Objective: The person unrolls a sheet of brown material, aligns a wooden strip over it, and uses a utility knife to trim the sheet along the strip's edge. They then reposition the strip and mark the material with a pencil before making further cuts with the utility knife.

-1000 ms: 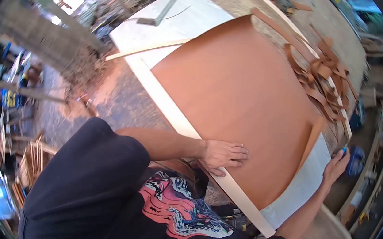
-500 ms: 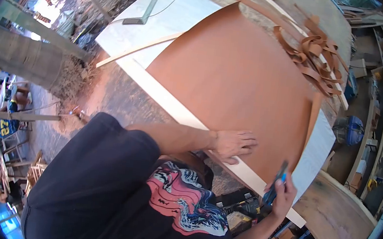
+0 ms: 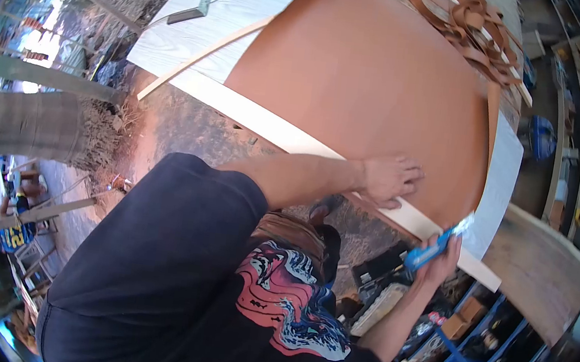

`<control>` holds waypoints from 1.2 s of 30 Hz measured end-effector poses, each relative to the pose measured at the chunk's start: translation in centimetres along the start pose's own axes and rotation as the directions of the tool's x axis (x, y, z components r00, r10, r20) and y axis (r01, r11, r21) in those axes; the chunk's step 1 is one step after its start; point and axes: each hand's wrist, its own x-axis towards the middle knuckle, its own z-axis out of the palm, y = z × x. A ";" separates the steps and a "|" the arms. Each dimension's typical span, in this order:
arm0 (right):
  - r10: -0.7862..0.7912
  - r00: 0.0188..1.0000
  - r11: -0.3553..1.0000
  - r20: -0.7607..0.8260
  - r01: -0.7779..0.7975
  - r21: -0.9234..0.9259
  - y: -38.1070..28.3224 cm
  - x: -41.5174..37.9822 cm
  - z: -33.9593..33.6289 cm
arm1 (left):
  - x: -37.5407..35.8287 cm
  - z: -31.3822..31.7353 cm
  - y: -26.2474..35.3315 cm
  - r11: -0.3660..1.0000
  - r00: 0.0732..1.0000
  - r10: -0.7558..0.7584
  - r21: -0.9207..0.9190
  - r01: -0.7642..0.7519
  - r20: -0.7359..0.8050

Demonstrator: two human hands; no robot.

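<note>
One brown, leather-like sheet [image 3: 366, 75] lies in the centre on white, wood-grain boarding [image 3: 504, 162]. The left hand [image 3: 387, 180], open and holding nothing, rests at its lower edge. At lower right, the right hand [image 3: 441, 263] has its grip closed around one blue, slim tool [image 3: 427, 254]. If the sheet slides, this tip could scratch the boarding. Brown, curled strips [image 3: 475, 30], upper right, are too tangled to count.

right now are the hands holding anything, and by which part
The right hand holds a blue tool, seemingly a utility knife, by its blue body. The left hand grips nothing; it rests on the brown sheet.
</note>
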 end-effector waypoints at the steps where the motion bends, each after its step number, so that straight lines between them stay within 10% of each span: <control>1: -0.002 0.997 1.000 -0.071 0.003 0.014 0.9 1.1 0.2 | 0.1 0.1 0.1 1.000 1.000 0.014 -0.013 -0.014 0.007; 16: -0.006 0.999 0.999 -0.053 0.004 -0.041 5.2 5.4 2.1 | 0.2 -2.8 0.5 0.982 0.971 0.188 0.000 -0.190 0.146; 18: -0.007 0.997 0.997 -0.073 0.002 -0.076 5.1 5.0 2.3 | -1.2 -5.9 -0.2 0.921 0.858 0.366 -0.007 -0.390 0.360; 26: -0.005 1.000 0.999 -0.010 0.004 -0.041 5.5 5.3 1.8 | -0.1 -13.9 -0.1 0.795 0.259 0.025 0.138 -0.591 0.966; 36: -0.097 0.995 0.915 -0.013 0.084 -0.395 4.0 -1.1 6.6 | -0.9 -12.7 -1.8 0.743 0.259 0.110 0.094 -0.663 0.960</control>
